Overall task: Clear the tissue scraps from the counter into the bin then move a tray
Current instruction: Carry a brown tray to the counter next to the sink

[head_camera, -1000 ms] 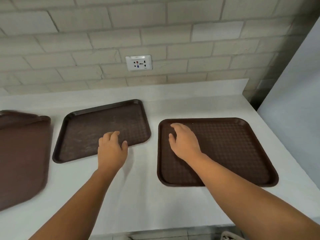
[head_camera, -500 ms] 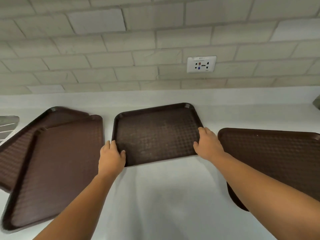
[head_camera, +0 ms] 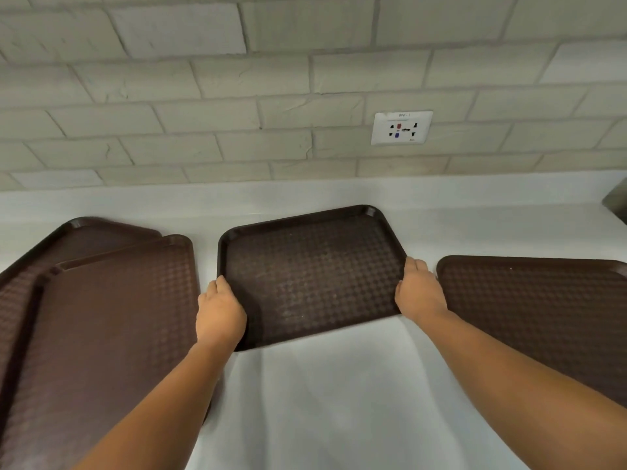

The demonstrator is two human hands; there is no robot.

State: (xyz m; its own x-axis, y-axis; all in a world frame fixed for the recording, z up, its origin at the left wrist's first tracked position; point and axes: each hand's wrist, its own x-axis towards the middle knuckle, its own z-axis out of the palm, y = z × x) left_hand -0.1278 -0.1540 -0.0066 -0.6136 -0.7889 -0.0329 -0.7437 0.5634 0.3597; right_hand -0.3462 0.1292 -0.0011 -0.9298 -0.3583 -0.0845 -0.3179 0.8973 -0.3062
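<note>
**Two hands grip a brown tray on a white counter**

A wall of pale, rough-faced brick (head_camera: 203, 96) fills the upper half of the view. Below it runs a smooth white counter (head_camera: 339, 401) with a low raised back edge.

On the left lie two overlapping trays (head_camera: 101, 317), the upper one slanted across the lower. A right tray (head_camera: 543, 317) lies flat, partly hidden behind the right forearm. Between them, apart from both, lies the middle tray (head_camera: 312, 273): a dark brown plastic rectangle with rounded corners, a raised rim and a basket-weave texture, dulled by pale scuffs.

The left hand (head_camera: 219, 313) curls its fingers over this tray's left rim near the front corner. The right hand (head_camera: 419, 293) grips the right rim, just beside the right tray, fingers curled over the edge. Whether the tray is lifted cannot be told.

A white wall socket (head_camera: 402, 127) sits above.

A second ago the right hand lay flat on the right tray; half a second ago both hands reached the middle tray, as now.
</note>
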